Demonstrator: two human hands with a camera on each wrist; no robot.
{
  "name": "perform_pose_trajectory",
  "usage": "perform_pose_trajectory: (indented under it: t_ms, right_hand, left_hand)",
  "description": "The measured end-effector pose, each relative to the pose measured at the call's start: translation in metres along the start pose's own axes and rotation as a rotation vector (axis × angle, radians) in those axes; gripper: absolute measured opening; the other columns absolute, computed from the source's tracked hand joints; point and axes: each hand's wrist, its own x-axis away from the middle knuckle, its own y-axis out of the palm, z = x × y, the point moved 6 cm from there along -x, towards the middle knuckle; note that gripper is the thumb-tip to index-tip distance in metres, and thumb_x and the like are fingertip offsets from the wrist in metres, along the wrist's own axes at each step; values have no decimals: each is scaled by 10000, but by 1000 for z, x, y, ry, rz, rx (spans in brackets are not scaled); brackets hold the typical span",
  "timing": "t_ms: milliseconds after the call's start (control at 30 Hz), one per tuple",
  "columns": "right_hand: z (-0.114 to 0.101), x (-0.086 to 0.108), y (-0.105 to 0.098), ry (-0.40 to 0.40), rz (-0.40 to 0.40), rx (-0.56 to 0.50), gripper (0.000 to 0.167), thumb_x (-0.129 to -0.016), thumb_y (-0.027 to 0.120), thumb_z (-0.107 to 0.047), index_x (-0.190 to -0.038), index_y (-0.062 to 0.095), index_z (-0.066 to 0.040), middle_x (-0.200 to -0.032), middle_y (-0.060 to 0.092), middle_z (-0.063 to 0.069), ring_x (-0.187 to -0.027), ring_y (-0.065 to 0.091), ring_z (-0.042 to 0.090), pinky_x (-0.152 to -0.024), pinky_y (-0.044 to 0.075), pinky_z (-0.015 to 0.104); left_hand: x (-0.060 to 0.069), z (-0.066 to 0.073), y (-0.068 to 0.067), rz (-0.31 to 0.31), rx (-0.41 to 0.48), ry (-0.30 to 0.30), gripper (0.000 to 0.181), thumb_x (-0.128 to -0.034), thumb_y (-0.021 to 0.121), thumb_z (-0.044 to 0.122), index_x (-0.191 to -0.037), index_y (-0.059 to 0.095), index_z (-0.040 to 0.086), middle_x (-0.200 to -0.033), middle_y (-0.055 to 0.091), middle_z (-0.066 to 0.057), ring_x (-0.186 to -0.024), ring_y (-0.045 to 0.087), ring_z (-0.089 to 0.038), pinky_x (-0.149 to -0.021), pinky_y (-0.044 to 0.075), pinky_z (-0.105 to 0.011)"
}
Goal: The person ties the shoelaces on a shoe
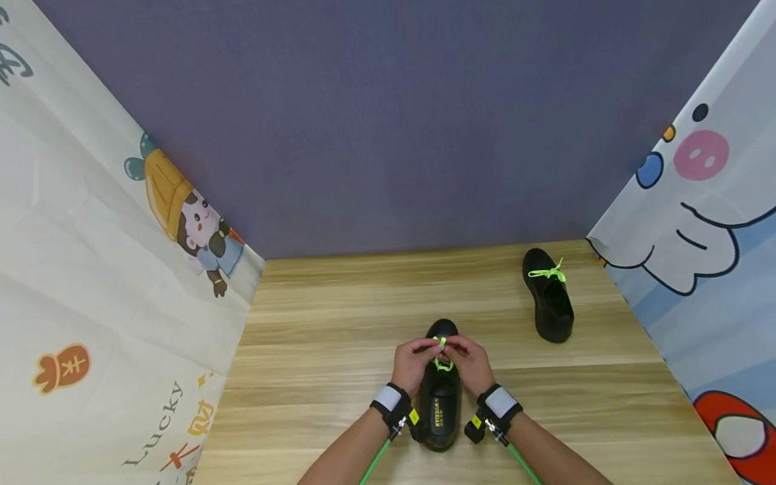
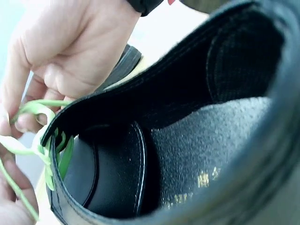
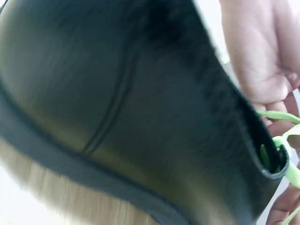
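A black shoe [image 1: 439, 404] stands toe-away on the wooden surface, its green lace [image 1: 444, 367] at the throat. Both hands meet over it: my left hand [image 1: 410, 364] and my right hand [image 1: 473, 364] pinch parts of the lace between thumb and fingers. In the left wrist view, my right hand [image 2: 70, 42] is beyond the shoe opening [image 2: 178, 112] with a loop of lace [image 2: 37, 108] at its fingertips; part of my left hand [image 2: 14, 197] shows low at the edge. The right wrist view shows the shoe's side [image 3: 140, 103], my left hand [image 3: 258, 51] and green lace [image 3: 293, 173].
A second black shoe [image 1: 553, 316], with its green lace [image 1: 547, 273] tied in a bow, stands at the right rear of the wooden surface [image 1: 327, 316]. A grey-purple panel [image 1: 412, 135] rises behind. Printed cloths hang at the left [image 1: 91, 222] and right [image 1: 727, 269].
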Motion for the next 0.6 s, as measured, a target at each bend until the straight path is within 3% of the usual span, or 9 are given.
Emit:
perform_pose_trajectory:
  t_ms: [100, 200, 367, 500, 600]
  right_hand:
    - [-1, 0, 1, -16, 4, 70, 176, -943, 642, 48, -1110, 681, 87, -1063, 697, 203, -865, 671, 73, -752, 554, 226]
    - [-2, 1, 3, -55, 1, 129, 166, -940, 648, 44, -1099, 692, 66, -999, 718, 182, -842, 687, 112, -733, 565, 246]
    - [-7, 5, 7, -166, -27, 209, 159, -933, 634, 79, -1091, 619, 67, -912, 706, 151, -780, 690, 177, -694, 569, 266]
    - [-12, 7, 8, -284, -44, 226, 321, -898, 638, 140, -1159, 476, 47, -895, 698, 153, -780, 697, 229, -690, 578, 289]
    - [-16, 10, 9, -415, -46, 334, 411, -870, 674, 145, -1220, 490, 36, -918, 713, 143, -808, 707, 253, -714, 590, 361]
  left_hand:
    - [0, 1, -1, 69, -34, -64, 162, -863, 766, 15, -976, 741, -98, -934, 751, -100, -821, 683, -100, -720, 541, -210]
    - [1, 3, -1, 128, -87, -88, 127, -851, 771, 0, -951, 757, -78, -926, 751, -127, -810, 691, -115, -713, 545, -216]
    - [3, 12, 0, 202, -207, -58, 66, -829, 795, 15, -885, 787, -18, -870, 758, -107, -783, 697, -120, -674, 544, -219]
    - [4, 16, 1, 246, -257, -22, 44, -815, 799, -3, -855, 788, -17, -822, 755, -110, -720, 692, -117, -629, 543, -221]
    - [4, 16, 0, 275, -277, -17, 46, -803, 805, -9, -841, 782, -22, -790, 750, -100, -683, 682, -101, -611, 540, -216]
